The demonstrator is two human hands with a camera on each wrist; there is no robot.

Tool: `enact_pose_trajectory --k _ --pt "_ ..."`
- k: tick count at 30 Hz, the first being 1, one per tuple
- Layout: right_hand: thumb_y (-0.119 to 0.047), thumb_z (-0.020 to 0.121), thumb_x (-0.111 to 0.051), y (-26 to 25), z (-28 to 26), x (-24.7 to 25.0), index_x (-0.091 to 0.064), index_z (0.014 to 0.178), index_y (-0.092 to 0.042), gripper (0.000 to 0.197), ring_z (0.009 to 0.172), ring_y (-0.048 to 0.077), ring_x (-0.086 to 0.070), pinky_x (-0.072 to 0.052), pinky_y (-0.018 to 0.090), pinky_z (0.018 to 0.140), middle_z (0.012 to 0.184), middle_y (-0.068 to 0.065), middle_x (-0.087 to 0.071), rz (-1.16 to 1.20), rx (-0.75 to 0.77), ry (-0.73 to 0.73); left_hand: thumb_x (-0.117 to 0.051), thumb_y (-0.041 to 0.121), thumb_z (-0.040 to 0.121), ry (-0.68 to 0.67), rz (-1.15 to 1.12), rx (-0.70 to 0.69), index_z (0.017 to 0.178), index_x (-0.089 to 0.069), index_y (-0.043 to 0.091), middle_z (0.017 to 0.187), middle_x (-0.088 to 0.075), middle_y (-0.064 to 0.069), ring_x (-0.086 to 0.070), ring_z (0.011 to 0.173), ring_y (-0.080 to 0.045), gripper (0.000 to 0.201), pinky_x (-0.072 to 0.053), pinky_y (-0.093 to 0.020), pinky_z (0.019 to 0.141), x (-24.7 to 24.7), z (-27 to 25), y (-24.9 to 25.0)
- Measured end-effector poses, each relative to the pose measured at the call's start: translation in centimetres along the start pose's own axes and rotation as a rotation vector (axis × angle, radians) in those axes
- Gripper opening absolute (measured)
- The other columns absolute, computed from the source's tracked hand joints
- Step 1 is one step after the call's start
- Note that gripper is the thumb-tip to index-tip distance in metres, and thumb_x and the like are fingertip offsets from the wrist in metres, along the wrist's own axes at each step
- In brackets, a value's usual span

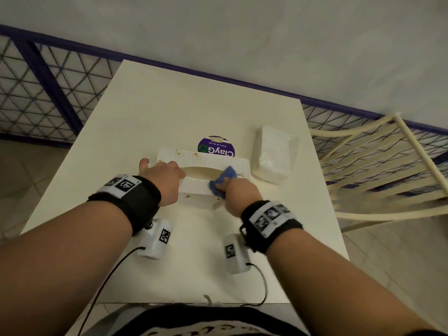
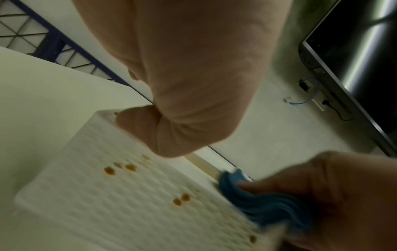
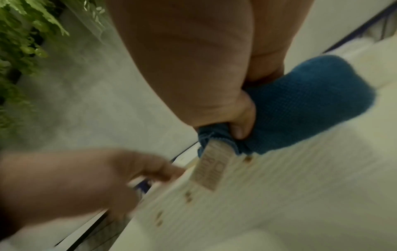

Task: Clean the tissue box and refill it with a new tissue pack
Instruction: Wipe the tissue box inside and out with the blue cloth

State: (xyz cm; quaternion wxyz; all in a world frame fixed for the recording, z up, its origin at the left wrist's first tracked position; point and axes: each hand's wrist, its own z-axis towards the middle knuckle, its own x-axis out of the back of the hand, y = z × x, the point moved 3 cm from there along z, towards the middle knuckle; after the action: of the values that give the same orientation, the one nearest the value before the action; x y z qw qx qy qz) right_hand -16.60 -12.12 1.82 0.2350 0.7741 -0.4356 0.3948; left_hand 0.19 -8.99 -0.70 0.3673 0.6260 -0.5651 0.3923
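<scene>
A white ribbed tissue box (image 1: 206, 161) lies on the table in front of me, its top dotted with small brown stains (image 2: 109, 170). My left hand (image 1: 162, 175) grips the box's left end, fingers curled over its top (image 2: 137, 122). My right hand (image 1: 232, 187) grips a bunched blue cloth (image 1: 224, 178) and presses it on the box's right part (image 3: 300, 105). A white label (image 3: 211, 169) hangs from the cloth. The new tissue pack (image 1: 274, 156), white in clear wrap, lies to the right of the box.
The white table (image 1: 194, 112) stands against a wire fence with a blue frame (image 1: 48, 76). A purple round sticker (image 1: 217, 146) sits behind the box. A cream slatted chair (image 1: 378, 170) stands at the right. A dark screen (image 2: 361, 59) shows in the left wrist view.
</scene>
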Motion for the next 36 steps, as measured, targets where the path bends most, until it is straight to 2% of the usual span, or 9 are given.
enact_pose_trajectory --k 5,10,14,18,21,25,27,31,36 --pt "-0.015 0.093 -0.054 -2.4 0.8 -1.1 -0.028 0.148 -0.024 0.061 0.125 0.028 -0.05 -0.042 0.036 0.103 0.145 0.005 -0.042 -0.013 0.146 0.031 -0.044 0.016 0.08 0.046 0.121 0.018 0.121 -0.051 0.021 0.119 -0.047 -0.002 -0.052 0.109 -0.021 0.042 -0.009 -0.058 0.11 0.7 -0.6 2.1" --pt "-0.021 0.094 -0.051 3.5 -0.3 -1.3 -0.036 0.145 -0.023 0.053 0.12 0.035 -0.053 -0.043 0.038 0.096 0.138 0.012 -0.05 -0.043 -0.076 0.019 -0.045 0.017 0.078 0.068 0.096 0.003 0.124 -0.047 0.02 0.115 -0.046 0.0 -0.05 0.109 -0.019 0.046 -0.01 -0.059 0.111 0.1 -0.7 2.0" --pt "-0.013 0.093 -0.048 -1.6 -1.1 -1.4 -0.051 0.134 -0.017 0.042 0.115 0.034 -0.056 -0.046 0.039 0.085 0.133 0.013 -0.053 0.187 0.002 0.169 -0.044 0.017 0.075 0.032 0.047 0.018 0.127 -0.046 0.024 0.122 -0.044 0.0 -0.048 0.115 -0.019 0.053 -0.012 -0.056 0.111 0.1 -0.5 1.6" --pt "-0.01 0.09 -0.056 -2.1 -2.3 -0.1 -0.061 0.128 -0.014 0.038 0.104 0.023 -0.061 -0.041 0.022 0.075 0.119 0.009 -0.065 0.508 0.09 0.137 -0.045 0.015 0.078 -0.001 0.071 -0.01 0.133 -0.043 0.027 0.131 -0.042 0.002 -0.051 0.118 -0.017 0.056 -0.002 -0.054 0.114 0.3 -1.0 1.1" --pt "-0.001 0.079 -0.062 2.2 -3.7 1.5 -0.071 0.108 -0.016 0.033 0.087 0.016 -0.061 -0.041 0.02 0.069 0.098 0.004 -0.07 0.788 -0.057 0.311 -0.042 0.013 0.08 -0.067 0.03 -0.047 0.14 -0.038 0.029 0.14 -0.038 0.005 -0.046 0.126 -0.017 0.061 0.003 -0.054 0.115 0.8 -1.5 0.5" --pt "-0.012 0.089 -0.056 6.0 -4.5 3.8 -0.065 0.11 -0.014 0.024 0.084 0.02 -0.055 -0.036 0.021 0.072 0.102 0.007 -0.068 0.764 -0.193 0.587 -0.048 0.022 0.086 0.058 0.066 -0.129 0.136 -0.044 0.032 0.144 -0.04 0.007 -0.041 0.128 -0.017 0.052 -0.007 -0.054 0.111 0.7 -1.7 2.6" --pt "-0.014 0.09 -0.053 5.0 -3.4 3.1 -0.061 0.118 -0.012 0.028 0.094 0.027 -0.06 -0.037 0.022 0.074 0.109 0.01 -0.067 0.667 -0.179 0.519 -0.049 0.022 0.088 0.087 0.051 -0.131 0.127 -0.054 0.027 0.131 -0.053 0.006 -0.049 0.119 -0.018 0.039 -0.009 -0.051 0.109 0.1 -1.7 3.9" --pt "-0.028 0.095 -0.048 0.6 0.8 -3.8 -0.03 0.145 -0.01 0.057 0.134 0.036 -0.036 -0.037 0.04 0.106 0.149 0.016 -0.034 0.336 -0.156 0.07 -0.05 0.013 0.086 0.115 -0.009 -0.049 0.115 -0.061 0.028 0.113 -0.064 0.006 -0.055 0.111 -0.018 0.035 -0.01 -0.049 0.107 -0.3 -1.4 4.5" --pt "-0.032 0.098 -0.041 1.6 3.8 -3.4 0.001 0.153 -0.016 0.071 0.149 0.032 0.0 -0.01 0.043 0.119 0.162 0.007 0.003 0.426 -0.309 0.207 -0.053 0.019 0.088 0.108 -0.011 -0.05 0.118 -0.058 0.033 0.112 -0.065 0.006 -0.054 0.112 -0.019 0.033 -0.005 -0.052 0.111 0.0 -1.1 4.4"
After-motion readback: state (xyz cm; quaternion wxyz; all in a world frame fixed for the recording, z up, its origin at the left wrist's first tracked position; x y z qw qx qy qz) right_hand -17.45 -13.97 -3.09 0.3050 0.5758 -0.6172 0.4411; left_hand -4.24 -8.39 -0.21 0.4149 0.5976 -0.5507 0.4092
